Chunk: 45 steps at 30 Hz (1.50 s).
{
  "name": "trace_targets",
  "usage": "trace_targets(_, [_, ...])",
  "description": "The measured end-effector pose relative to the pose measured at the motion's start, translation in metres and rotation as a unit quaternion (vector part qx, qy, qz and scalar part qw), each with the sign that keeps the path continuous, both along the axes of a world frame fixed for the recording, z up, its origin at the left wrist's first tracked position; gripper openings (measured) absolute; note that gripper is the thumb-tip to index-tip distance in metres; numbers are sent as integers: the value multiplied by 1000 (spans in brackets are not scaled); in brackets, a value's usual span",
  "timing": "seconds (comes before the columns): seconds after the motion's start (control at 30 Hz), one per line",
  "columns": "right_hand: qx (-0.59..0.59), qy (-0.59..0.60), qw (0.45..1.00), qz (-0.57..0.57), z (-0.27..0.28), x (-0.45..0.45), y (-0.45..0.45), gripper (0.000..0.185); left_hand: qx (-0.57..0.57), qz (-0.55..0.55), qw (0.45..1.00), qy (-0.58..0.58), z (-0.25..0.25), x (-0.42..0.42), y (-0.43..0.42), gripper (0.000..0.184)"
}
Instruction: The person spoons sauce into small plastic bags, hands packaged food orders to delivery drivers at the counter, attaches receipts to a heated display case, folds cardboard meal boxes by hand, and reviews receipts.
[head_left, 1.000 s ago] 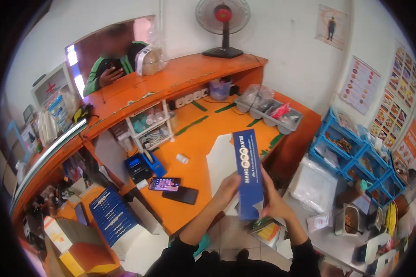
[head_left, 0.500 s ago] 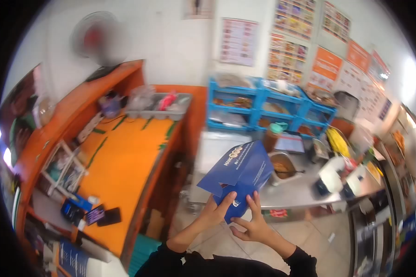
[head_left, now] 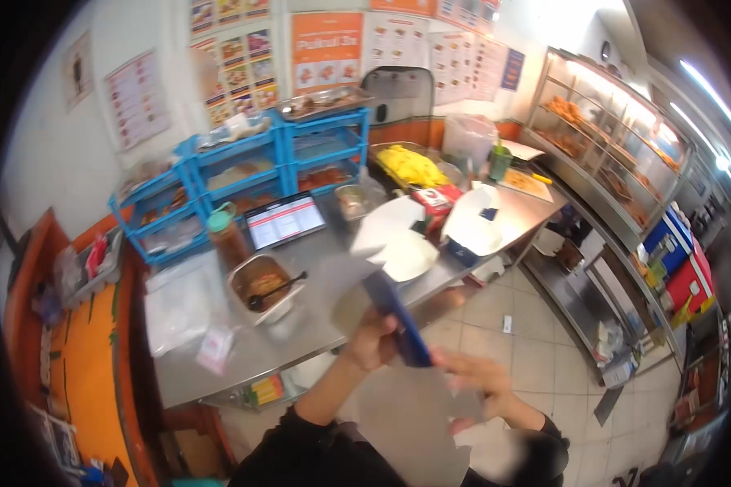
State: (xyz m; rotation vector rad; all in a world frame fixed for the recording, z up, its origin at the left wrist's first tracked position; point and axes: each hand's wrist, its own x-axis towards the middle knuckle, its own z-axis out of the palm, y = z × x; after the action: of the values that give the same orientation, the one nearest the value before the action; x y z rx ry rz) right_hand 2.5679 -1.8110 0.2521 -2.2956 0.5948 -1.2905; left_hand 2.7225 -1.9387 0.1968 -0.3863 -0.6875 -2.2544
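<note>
A blue cardboard box (head_left: 400, 323), blurred and seen nearly edge-on with pale inner flaps spread out, is held in front of the body. My left hand (head_left: 371, 342) grips its left side with the fingers wrapped round it. On the right, my right hand (head_left: 477, 377) is at the box's lower edge and pale flap; motion smears its fingers. Beyond the box, two opened white-and-blue boxes (head_left: 406, 253) (head_left: 473, 227) stand on the steel counter (head_left: 317, 321). A metal pan (head_left: 264, 286) with food and a black ladle lies left of them.
Blue drawer racks (head_left: 244, 174), a tablet (head_left: 285, 220) and a green-capped bottle (head_left: 226, 234) are at the back of the counter. Yellow material (head_left: 412, 166) lies behind the boxes. A lit glass food cabinet (head_left: 605, 142) stands at the right, with tiled floor (head_left: 536, 325) below.
The view has swung right from the orange desk to the steel counter. The box has gone from closed-looking and flat to turned edge-on with its pale flaps spread.
</note>
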Motion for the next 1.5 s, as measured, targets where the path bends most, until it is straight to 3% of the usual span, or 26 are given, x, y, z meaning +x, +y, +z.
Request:
trace_targets(0.03, [84,-186,974,-98,-22,-23,9,29,19,-23,999,43,-2,-38,-3,37])
trace_targets(0.07, [157,-364,898,-191,-34,-46,12,28,-4,38,997,-62,24,-63,3,37])
trace_targets(0.1, [149,-365,896,-203,-31,-73,11,28,-27,14,996,-85,27,-84,0,35])
trace_targets(0.17, [-173,-83,935,-298,-12,-126,5,27,-52,-25,993,-101,30,-128,-8,32])
trace_targets(0.2, [-176,-76,931,-309,3,-142,6,27,-98,-15,987,-129,35,-148,-11,31])
trace_targets(0.27, [-241,279,823,-432,30,-165,5,23,-144,-17,978,-151,39,-193,-16,29])
trace_targets(0.3, [-270,330,782,-454,27,-188,-3,18,-261,65,949,-165,40,-216,-17,26])
trace_targets(0.37, [-263,346,757,-488,31,-235,-11,18,-464,280,827,-147,27,-271,-26,23])
trace_targets(0.4, [-263,352,738,-513,34,-259,-16,18,-464,273,832,-134,32,-298,-28,23])
trace_targets(0.47, [-254,345,717,-551,30,-305,-22,18,-263,45,957,-113,44,-351,-22,24])
trace_targets(0.5, [-241,326,707,-580,25,-326,-24,19,-388,187,898,-90,-11,-397,-23,27])
trace_targets(0.53, [-228,328,706,-585,21,-349,-27,19,-382,176,902,-95,-1,-419,-21,27])
trace_targets(0.67, [-177,265,662,-679,14,-442,-31,21,-541,395,741,-38,47,-508,-35,26])
trace_targets(0.7, [-143,290,650,-687,12,-464,-29,20,-510,275,811,-79,31,-541,-41,26])
trace_targets(0.73, [-126,285,652,-691,15,-482,-35,20,-466,148,864,-118,25,-567,-47,26])
trace_targets(0.8, [-241,121,690,-672,35,-520,-54,18,-458,77,858,-219,40,-598,-45,26])
trace_targets(0.87, [-238,232,729,-598,62,-557,-65,17,-444,11,840,-311,37,-635,-41,26])
trace_targets(0.9, [-239,338,757,-506,69,-576,-69,16,-448,43,840,-302,20,-660,-41,26])
trace_targets(1.0, [-296,360,745,-478,66,-642,-79,17,-459,114,834,-285,4,-722,-52,27])
trace_targets(1.07, [-321,364,728,-485,62,-687,-85,19,-463,339,783,-238,23,-752,-67,30])
trace_targets(1.17, [-294,256,776,-496,58,-725,-99,16,-500,442,699,-256,33,-789,-68,29])
trace_targets(1.2, [-290,250,780,-494,53,-729,-105,16,-501,441,696,-264,31,-800,-68,29])
trace_targets(1.27, [-200,94,838,-500,42,-736,-114,15,-430,298,791,-317,23,-822,-73,25])
trace_targets(1.3, [-173,29,850,-496,38,-743,-121,18,-449,366,778,-245,21,-837,-81,23])
trace_targets(1.43, [-205,24,834,-512,11,-798,-160,12,-471,313,746,-351,19,-865,-109,26])
trace_targets(1.5, [-297,135,812,-483,4,-830,-174,27,-477,363,739,-307,7,-883,-124,29])
